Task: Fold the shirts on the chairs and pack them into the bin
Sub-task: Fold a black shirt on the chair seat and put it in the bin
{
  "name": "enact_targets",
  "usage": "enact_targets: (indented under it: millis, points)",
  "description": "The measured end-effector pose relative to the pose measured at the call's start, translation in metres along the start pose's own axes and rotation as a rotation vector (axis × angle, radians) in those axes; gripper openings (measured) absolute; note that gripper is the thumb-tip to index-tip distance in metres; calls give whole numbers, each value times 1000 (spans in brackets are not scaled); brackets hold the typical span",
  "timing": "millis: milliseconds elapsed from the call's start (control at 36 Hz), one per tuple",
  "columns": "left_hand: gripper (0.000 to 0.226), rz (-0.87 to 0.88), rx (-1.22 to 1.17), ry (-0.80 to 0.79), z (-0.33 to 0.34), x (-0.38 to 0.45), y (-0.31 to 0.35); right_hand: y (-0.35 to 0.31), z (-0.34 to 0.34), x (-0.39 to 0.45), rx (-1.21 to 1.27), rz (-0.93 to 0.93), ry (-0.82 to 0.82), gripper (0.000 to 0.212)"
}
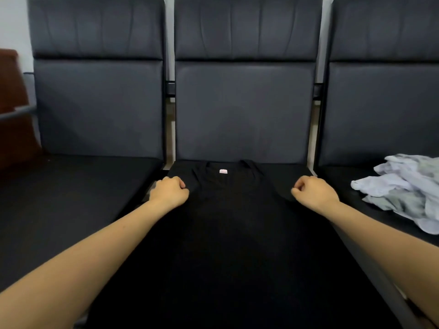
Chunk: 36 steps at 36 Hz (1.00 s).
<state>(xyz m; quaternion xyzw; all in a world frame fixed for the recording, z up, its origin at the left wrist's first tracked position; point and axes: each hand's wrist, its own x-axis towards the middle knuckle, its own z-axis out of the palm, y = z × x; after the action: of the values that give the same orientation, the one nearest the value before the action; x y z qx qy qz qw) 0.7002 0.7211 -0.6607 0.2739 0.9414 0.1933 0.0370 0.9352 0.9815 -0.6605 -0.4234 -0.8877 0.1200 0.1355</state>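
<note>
Both forearms reach over the black shirt (pixel 232 233), spread flat, collar away from me, on the middle chair (pixel 244 110); my left hand (pixel 169 191) and right hand (pixel 313 189) are each fisted on a shoulder edge. No fold made yet, I judge; crumpled pale shirt (pixel 408 188) waits on the right chair (pixel 380 110), bin not visible

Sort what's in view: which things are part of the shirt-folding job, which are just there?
Part of the job:
- black shirt flat on the middle chair, gripped by left hand and right hand
- crumpled pale shirt on the right chair

Just there:
- left chair
- brown furniture, far left

No bin in view.
</note>
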Motion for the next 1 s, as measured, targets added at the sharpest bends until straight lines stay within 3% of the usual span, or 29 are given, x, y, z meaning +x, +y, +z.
enact_targets:
  millis: [194,278,333,444,528,639,694,833,1000]
  points:
    - [74,-115,-27,88,36,58,24,-58,20,57,88,22,-12,52]
    - [78,-82,20,182,52,84,32,-72,41,86,23,102,-57,81]
    - [72,-19,30,207,57,100,37,-78,59,100,9,123,-69,88]
    - [53,85,-12,198,64,122,43,-85,84,117,82,0,50,67]
    - [36,117,-134,166,65,124,44,-87,84,120,160,-38,-10,54]
    - [32,-80,-982,26,42,122,52,-85,63,117,822,90,-38,24]
    - [21,-140,-1277,-43,20,113,61,-88,41,110,1046,130,-29,11]
    - [20,64,-1291,-82,-36,64,78,-94,-15,70,1259,58,-102,4]
    - [21,262,-1102,-81,-58,-5,54,-72,-40,11,1246,-35,-91,26]
